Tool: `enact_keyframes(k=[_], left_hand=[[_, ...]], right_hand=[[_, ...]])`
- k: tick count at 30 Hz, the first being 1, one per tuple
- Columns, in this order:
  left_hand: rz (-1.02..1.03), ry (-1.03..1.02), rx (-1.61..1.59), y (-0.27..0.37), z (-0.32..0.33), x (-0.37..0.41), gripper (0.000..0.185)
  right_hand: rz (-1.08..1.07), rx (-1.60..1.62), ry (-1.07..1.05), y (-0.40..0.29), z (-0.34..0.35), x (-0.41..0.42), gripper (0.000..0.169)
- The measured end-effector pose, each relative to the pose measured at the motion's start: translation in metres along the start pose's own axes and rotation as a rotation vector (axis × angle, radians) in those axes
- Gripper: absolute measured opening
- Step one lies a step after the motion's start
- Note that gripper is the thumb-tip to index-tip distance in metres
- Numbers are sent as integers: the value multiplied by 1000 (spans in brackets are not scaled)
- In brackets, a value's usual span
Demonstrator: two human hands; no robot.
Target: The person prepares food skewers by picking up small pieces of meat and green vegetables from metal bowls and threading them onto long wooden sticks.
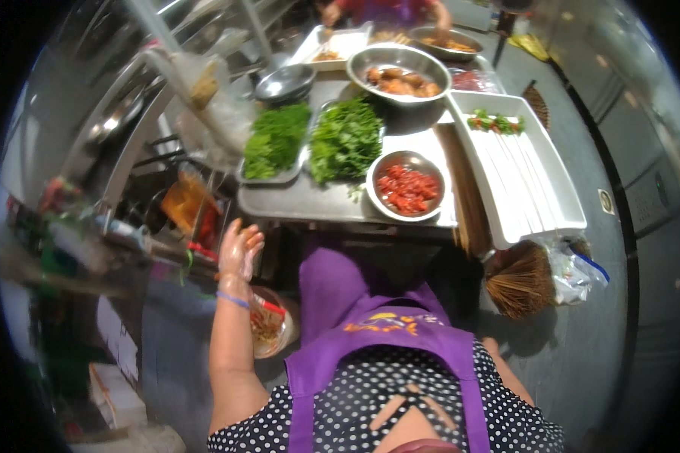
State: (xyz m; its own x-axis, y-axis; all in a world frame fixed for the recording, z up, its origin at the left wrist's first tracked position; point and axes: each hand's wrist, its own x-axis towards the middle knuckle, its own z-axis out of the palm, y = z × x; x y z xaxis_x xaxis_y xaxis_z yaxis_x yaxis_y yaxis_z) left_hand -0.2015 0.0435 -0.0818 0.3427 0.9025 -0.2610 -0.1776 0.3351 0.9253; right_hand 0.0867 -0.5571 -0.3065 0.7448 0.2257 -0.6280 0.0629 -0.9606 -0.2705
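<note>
My left hand (242,246), palm up with fingers curled apart and nothing in it, is left of the table's front edge, above a bucket of food scraps (269,328). My right hand is out of view; only part of that arm shows. On the metal table (317,204) before me are two trays of leafy green herbs (345,139) (276,139) and a metal bowl of chopped red pieces (407,189). At the right, a white plastic tray (569,209) holds thin skewers (521,175) with greens and red bits at their far ends.
A bundle of wooden skewers (466,187) lies beside the white tray. Behind stand a large metal bowl of brownish food (399,82) and stacked empty bowls (285,84). Across the table a co-worker's hand (443,34) reaches into another bowl. A shelf rack is at left.
</note>
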Motion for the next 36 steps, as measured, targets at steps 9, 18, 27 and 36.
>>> enact_keyframes(k=[9,18,27,36], left_hand=[[182,-172,-117,19,30,-18,39],[189,-459,-227,8,92,-22,36],[207,-302,-172,14,62,-27,36],[165,-326,-212,9,69,-31,27]], right_hand=[[-785,447,841,-224,-176,-141,9],[-814,-17,783,-351,-194,-46,13],[-654,-113,797,-379,-188,-21,9],[-562,-175,852,-393,-189,-4,7]])
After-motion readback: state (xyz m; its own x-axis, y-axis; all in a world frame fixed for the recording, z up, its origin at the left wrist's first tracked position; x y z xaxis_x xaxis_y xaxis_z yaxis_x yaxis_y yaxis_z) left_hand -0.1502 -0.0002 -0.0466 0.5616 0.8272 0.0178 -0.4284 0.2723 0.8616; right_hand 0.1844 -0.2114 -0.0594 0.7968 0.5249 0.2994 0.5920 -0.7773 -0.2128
